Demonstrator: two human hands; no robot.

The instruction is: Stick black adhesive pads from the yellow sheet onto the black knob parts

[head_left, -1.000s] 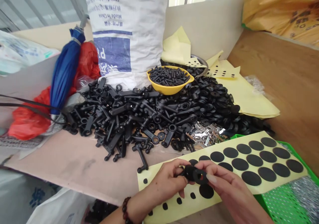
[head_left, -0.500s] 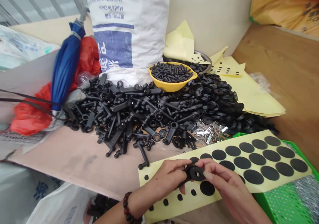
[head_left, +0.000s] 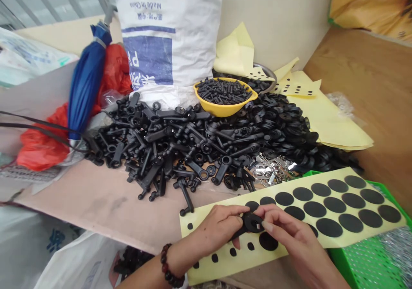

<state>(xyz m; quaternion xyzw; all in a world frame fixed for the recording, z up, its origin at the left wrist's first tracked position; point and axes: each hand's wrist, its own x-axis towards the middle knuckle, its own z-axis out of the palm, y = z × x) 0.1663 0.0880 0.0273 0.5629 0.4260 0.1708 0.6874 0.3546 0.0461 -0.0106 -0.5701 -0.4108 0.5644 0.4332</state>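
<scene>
A black plastic part (head_left: 252,223) with a round head and a small metal piece in its opening is held between both hands. My left hand (head_left: 219,228), with a beaded bracelet at the wrist, grips it from the left. My right hand (head_left: 288,229) pinches the round head's right edge between thumb and fingers. Beneath both hands lies a yellow sheet (head_left: 222,276) bearing large black discs (head_left: 328,227) and smaller black dots. Just beyond the sheet are a heap of black arm-shaped parts (head_left: 180,143) and a small pile of metal clips (head_left: 272,169).
A yellow bowl (head_left: 222,109) of black screw-like pieces stands amid the heap, before a white sack (head_left: 189,31). At left are a blue umbrella (head_left: 85,83) and red bags (head_left: 41,152). A green basket (head_left: 363,263) sits at lower right; more yellow sheets (head_left: 341,126) lie behind.
The round head of the black part is tilted slightly differently between the fingers. Both hands keep their grip, and the camera view has shifted a little.
</scene>
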